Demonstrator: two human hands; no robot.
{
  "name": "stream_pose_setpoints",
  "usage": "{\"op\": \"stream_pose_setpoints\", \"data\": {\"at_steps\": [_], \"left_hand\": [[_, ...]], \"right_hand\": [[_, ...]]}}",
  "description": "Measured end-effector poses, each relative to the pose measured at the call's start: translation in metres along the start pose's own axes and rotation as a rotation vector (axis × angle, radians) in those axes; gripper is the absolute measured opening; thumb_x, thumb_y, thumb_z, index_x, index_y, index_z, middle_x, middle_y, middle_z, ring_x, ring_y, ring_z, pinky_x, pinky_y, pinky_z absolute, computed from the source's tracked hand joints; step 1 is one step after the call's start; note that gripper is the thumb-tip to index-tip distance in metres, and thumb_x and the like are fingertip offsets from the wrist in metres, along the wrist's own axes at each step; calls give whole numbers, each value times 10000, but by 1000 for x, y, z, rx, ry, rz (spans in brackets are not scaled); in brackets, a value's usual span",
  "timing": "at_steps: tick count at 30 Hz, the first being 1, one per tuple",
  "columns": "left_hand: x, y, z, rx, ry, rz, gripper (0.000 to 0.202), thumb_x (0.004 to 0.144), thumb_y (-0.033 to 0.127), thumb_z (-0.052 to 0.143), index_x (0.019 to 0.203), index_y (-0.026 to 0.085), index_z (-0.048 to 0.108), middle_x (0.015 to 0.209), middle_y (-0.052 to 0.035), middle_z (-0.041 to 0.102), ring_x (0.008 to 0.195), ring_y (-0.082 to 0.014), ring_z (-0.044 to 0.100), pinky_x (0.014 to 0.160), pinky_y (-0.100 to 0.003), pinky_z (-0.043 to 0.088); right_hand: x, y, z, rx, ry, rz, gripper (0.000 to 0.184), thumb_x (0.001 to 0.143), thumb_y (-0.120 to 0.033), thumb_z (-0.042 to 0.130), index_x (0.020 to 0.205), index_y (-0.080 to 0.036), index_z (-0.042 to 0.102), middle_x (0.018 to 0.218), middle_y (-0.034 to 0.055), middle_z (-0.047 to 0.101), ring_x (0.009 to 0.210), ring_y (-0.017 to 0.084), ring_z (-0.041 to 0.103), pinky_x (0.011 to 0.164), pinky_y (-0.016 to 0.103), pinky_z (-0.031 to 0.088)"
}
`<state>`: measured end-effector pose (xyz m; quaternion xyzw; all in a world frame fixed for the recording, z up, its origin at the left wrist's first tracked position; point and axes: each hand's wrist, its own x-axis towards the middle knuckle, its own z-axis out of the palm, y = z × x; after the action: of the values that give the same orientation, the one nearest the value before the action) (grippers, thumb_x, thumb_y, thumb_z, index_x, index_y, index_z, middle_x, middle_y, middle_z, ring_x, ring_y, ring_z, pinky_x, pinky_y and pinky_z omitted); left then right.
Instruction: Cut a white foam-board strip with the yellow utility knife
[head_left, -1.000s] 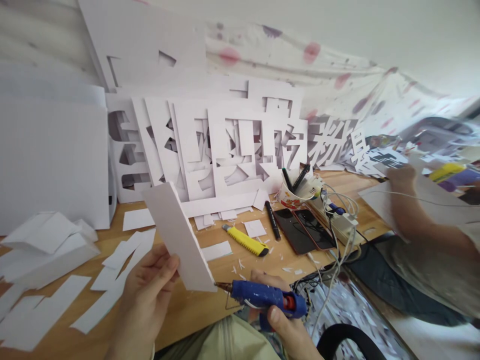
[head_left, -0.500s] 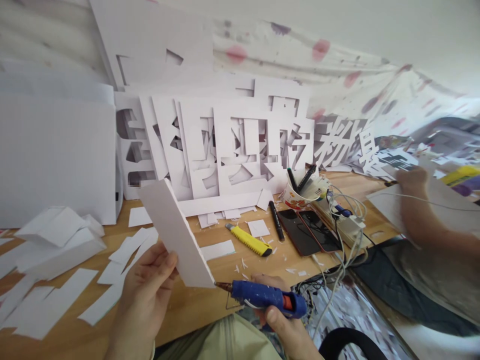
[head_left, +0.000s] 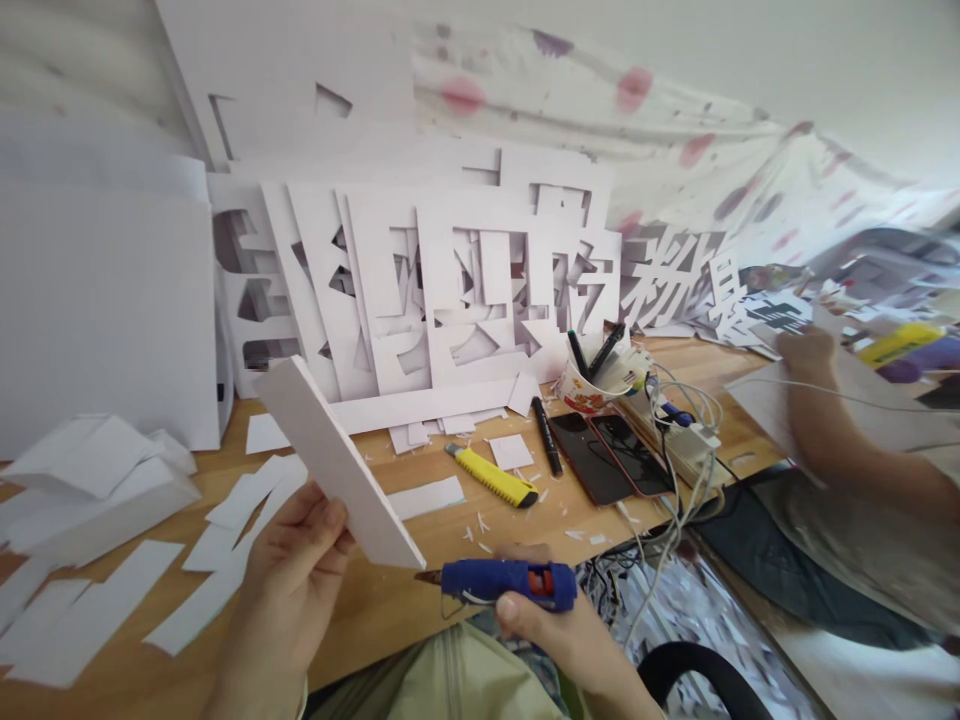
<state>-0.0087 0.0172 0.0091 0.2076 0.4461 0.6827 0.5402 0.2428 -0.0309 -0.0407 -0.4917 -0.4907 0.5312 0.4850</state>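
White strip: was held up off the worktop, tilted, joined to nothing visible. Glue on its edge: couldn't tell.
Left hand: fingers pinched the strip low on its left side, thumb on the front face.
Right hand: fingers were wrapped round the blue glue gun; trigger squeeze not visible.
Nozzle: sat just beside the strip's lower corner, pointing left; contact unclear. Path between looked unobstructed.
Cut stock: strip looked fully trimmed. Loose white pieces lay flat at left, unattached.
Cut-out boards: stood along the back.
Yellow cutter: lay behind the gun, near a black marker and two phones.
Paper cup: held pens, just beside the power strip.
Cables: hung off the worktop edge beyond the right hand; likeliest snag, I'd judge.
Co-worker's arm: reached over a white sheet at far right, well apart.
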Motion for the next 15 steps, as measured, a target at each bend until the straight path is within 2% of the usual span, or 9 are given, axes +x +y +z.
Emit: {"op": "stream_pose_setpoints", "data": {"at_steps": [3, 5, 8, 11, 13, 15], "left_hand": [[2, 1, -2, -3, 23, -16, 380, 538, 369, 1022, 821, 255, 798, 766, 18, 771, 678, -124, 683, 561, -143, 562], [4, 1, -6, 6, 61, -35, 431, 467, 389, 1042, 794, 248, 798, 763, 13, 777, 683, -132, 684, 571, -142, 579], [8, 0, -13, 27, 108, -70, 495, 425, 422, 1047, 825, 248, 813, 821, 6, 801, 710, -142, 701, 635, -151, 618], [14, -2, -23, 38, 77, -87, 480, 484, 408, 1032, 885, 259, 816, 849, 15, 804, 727, -141, 710, 670, -149, 628], [17, -2, -29, 30, 51, -64, 424, 523, 384, 1021, 868, 268, 803, 841, 27, 798, 739, -140, 716, 674, -147, 628], [20, -3, -36, 33, 39, -25, 391, 558, 379, 1006, 865, 271, 789, 863, 26, 802, 777, -156, 733, 688, -166, 640]], "right_hand": [[18, -4, -12, -85, 20, -9, 405, 688, -482, 949, 979, -233, 814, 774, 44, 765, 692, 241, 688, 616, 350, 601], [36, -8, -27, -162, 73, -44, 369, 696, -480, 934, 948, -232, 830, 825, 54, 791, 733, 253, 702, 638, 359, 607], [66, -15, -50, -295, 192, -92, 353, 758, -553, 848, 855, -216, 819, 673, 20, 719, 607, 206, 618, 525, 299, 528], [93, -21, -66, -523, 343, -89, 431, 798, -618, 749, 716, -195, 745, 530, -17, 584, 492, 156, 480, 461, 276, 412], [109, -22, -70, -641, 401, -79, 461, 796, -628, 717, 645, -193, 696, 525, -6, 583, 506, 161, 482, 484, 285, 393], [123, -21, -70, -700, 400, -75, 455, 781, -616, 724, 621, -192, 686, 564, 20, 634, 551, 184, 533, 516, 293, 393]]}}
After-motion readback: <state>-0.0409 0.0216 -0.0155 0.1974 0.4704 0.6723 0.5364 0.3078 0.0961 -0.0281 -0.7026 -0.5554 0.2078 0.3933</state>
